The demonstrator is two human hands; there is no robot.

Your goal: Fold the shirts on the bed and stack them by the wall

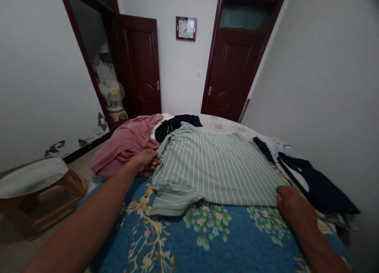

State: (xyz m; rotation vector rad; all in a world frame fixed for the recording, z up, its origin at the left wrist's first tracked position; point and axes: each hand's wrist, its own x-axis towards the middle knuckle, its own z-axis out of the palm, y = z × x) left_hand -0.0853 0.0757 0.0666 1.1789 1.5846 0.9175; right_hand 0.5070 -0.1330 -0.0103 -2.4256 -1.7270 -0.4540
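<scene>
A pale green shirt (219, 166) with white stripes lies spread sideways on the bed, its collar end to the left and its hem to the right. One short sleeve points toward me, creased at its edge. My left hand (147, 158) is closed on the shirt at the collar end, the cloth pinched between thumb and fingers. At the near right corner of the hem, my right hand (288, 198) is closed in a fist on the fabric. Its fingertips are mostly hidden.
Pink cloth (127, 144) and dark navy clothing (180, 123) are heaped at the left and far side. More folded navy garments (319, 182) lie at the right by the wall. A blue floral quilt (237, 241) covers the near bed. A stool (35, 178) stands on the left.
</scene>
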